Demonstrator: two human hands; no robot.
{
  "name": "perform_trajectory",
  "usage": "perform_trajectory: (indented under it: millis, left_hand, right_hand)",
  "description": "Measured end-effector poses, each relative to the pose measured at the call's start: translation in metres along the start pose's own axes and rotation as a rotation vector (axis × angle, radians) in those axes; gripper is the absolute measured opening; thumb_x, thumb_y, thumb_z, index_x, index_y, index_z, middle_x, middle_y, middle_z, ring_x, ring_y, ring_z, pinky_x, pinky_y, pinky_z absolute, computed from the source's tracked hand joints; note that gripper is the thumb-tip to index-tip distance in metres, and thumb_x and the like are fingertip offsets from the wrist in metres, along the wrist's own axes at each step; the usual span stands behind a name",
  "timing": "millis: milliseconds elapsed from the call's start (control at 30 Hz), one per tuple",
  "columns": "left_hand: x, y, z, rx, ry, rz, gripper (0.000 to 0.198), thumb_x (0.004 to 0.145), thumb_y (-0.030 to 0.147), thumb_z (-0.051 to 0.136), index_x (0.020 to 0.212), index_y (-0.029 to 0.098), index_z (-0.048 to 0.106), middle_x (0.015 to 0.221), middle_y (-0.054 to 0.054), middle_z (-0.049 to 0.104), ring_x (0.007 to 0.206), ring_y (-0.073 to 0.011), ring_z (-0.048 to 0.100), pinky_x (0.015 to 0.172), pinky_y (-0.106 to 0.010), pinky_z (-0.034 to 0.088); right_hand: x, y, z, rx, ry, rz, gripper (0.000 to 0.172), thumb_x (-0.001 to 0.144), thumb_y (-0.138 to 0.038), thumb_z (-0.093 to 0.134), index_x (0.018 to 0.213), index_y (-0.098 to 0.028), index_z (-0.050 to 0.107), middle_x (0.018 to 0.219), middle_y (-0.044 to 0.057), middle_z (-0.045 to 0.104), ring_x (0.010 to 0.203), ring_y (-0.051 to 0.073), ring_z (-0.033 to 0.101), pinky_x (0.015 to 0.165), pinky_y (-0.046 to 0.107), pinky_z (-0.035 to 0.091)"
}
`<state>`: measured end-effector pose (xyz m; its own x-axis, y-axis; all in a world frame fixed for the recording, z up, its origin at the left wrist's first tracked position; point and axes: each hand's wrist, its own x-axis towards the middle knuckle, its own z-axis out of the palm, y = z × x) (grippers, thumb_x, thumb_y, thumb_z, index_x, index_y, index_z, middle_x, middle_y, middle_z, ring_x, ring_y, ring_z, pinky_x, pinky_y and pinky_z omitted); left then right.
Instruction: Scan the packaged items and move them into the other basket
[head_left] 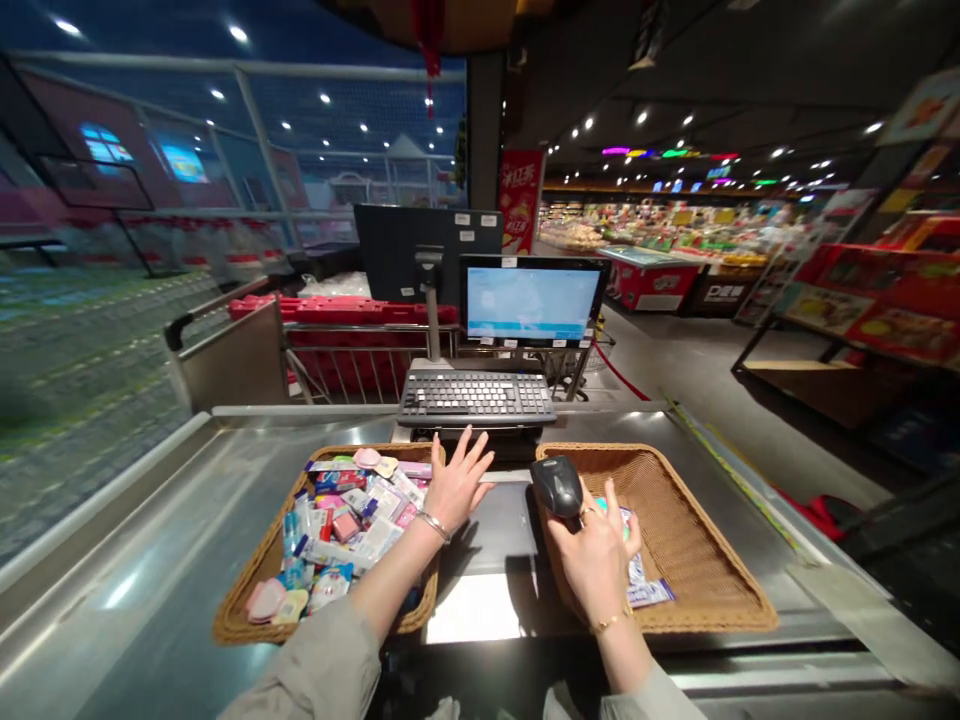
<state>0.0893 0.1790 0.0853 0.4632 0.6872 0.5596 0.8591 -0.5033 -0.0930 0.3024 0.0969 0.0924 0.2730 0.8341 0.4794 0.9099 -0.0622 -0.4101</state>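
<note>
My left hand [459, 482], fingers spread and holding nothing, hovers by the inner edge of the left wicker basket [225, 622], just below the keyboard. That basket is heaped with small packaged goods [345, 525] in many colours. In my right hand [596, 560] is a black handheld barcode scanner [556, 484], held over the left side of the right wicker basket [697, 540]. Beneath that hand lie a few small packets, one of them a purple and white packet [651, 593]; my hand partly covers them.
A black keyboard [476, 397] stands at the back of the metal counter [142, 570]. Behind it are a lit monitor [532, 300] and the dark back of a second screen [427, 250]. Shopping carts [345, 350] stand beyond the counter. Shelves with red boxes [885, 280] are at right.
</note>
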Motion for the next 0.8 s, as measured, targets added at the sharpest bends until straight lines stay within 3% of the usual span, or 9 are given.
perform_trajectory:
  millis: [467, 800]
  left_hand:
    - [-0.069, -0.045, -0.023, 0.077, -0.036, -0.227, 0.045, 0.089, 0.045, 0.054, 0.131, 0.029, 0.055, 0.150, -0.008, 0.043, 0.145, -0.0297, 0.027, 0.115, -0.068, -0.003]
    - [-0.111, -0.073, -0.040, 0.136, -0.062, -0.389, 0.042, 0.088, 0.045, 0.056, 0.127, 0.028, 0.059, 0.147, -0.011, 0.046, 0.144, -0.0340, 0.026, 0.113, -0.071, -0.002]
  right_hand:
    - [-0.011, -0.048, 0.041, 0.108, -0.184, -0.174, 0.033, 0.080, -0.035, 0.048, 0.102, -0.024, 0.070, 0.128, 0.005, 0.063, 0.138, 0.032, 0.031, 0.108, 0.058, 0.013]
    - [-0.020, -0.075, 0.056, 0.165, -0.270, -0.203, 0.031, 0.078, -0.032, 0.048, 0.099, -0.024, 0.070, 0.128, 0.004, 0.063, 0.139, 0.030, 0.031, 0.110, 0.057, 0.011]
